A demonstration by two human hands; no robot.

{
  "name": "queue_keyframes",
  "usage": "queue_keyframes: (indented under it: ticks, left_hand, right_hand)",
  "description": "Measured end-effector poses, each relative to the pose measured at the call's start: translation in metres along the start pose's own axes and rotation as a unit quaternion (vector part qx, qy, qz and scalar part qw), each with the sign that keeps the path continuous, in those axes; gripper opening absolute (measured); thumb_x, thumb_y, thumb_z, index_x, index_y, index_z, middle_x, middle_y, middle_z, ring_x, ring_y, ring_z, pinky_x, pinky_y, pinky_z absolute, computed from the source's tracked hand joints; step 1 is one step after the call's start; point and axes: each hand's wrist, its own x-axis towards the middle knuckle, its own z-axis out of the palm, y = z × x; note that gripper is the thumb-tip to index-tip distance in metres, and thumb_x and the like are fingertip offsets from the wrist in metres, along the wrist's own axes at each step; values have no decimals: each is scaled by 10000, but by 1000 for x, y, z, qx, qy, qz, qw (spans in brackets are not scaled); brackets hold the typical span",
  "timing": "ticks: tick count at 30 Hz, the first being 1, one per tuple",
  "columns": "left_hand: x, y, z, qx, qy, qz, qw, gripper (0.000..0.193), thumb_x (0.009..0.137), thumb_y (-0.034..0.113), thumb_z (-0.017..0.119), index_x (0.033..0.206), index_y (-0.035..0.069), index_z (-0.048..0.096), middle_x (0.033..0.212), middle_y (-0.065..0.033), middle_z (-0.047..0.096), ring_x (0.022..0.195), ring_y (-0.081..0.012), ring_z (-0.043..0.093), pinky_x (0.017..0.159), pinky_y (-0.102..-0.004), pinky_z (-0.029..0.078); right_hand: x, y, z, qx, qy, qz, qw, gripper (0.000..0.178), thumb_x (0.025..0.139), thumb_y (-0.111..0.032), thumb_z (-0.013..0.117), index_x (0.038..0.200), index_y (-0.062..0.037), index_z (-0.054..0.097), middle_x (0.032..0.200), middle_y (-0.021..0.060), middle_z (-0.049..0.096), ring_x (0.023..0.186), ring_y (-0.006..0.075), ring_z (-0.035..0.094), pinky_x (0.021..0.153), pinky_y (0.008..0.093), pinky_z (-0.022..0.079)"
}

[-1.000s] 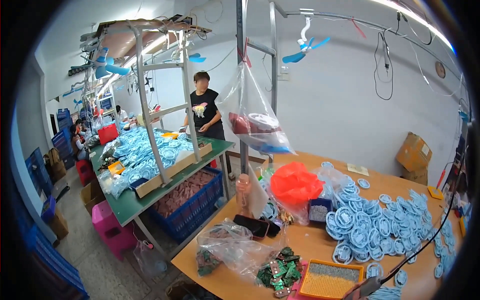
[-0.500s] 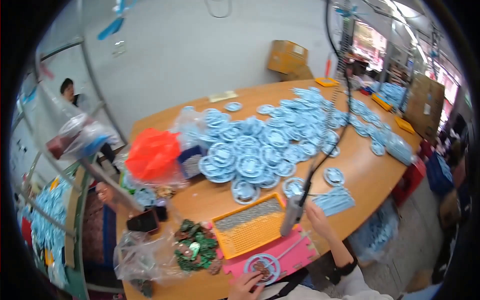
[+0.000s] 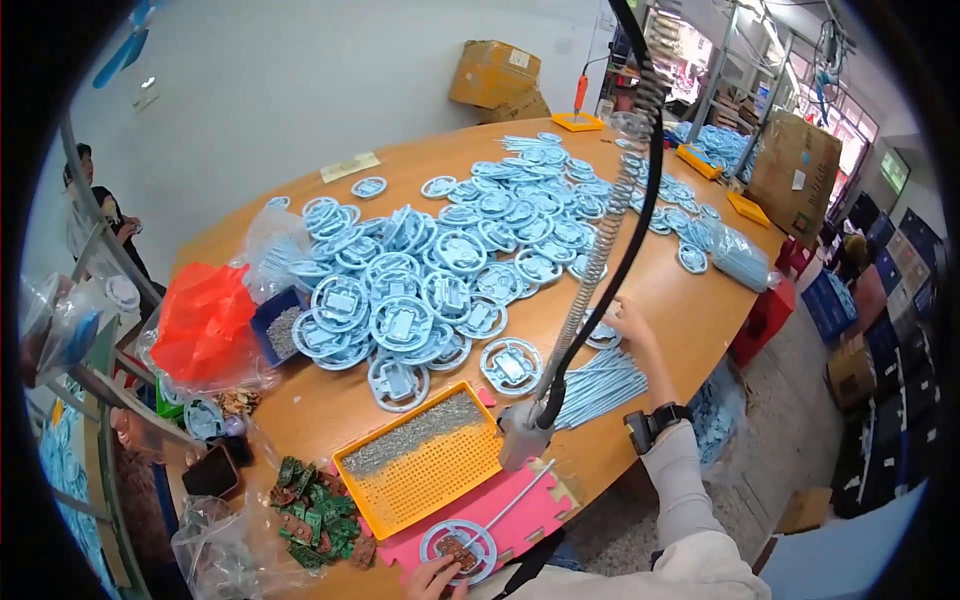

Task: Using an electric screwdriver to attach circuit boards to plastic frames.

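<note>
Past the sticks, my right hand has reached a disc; I can't tell its grip. My left hand, fingers curled closed, holds the ring over the mat.

Left hand low, fingers bent, right forearm stretched forward, right hand apparently half-curled

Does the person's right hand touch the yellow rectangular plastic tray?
No, the right hand is apart from the tray, near the thin light-blue plastic sticks.
</note>
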Motion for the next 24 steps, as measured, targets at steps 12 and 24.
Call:
queue_keyframes:
  ticks: [12,24]
  left_hand:
    - [3,1,3,51,15,19,998,288,728,56,712,1014,39,678,1082,-132,651,980,-308,605,870,-400,467]
    - [29,40,0,-203,-66,-114,970,468,861,78,593,1301,19,443,1251,-135,528,1091,-264,538,908,-362,448]
  right_hand:
    - [-3,-59,15,-37,79,-186,979,739,748,-366,733,1331,-40,416,1209,162,527,1121,315,514,959,418,420]
    - [-347,-145,-6,724,-346,243,544,756,851,-646,475,1359,-87,431,1385,193,438,1259,389,442,1031,563,367]
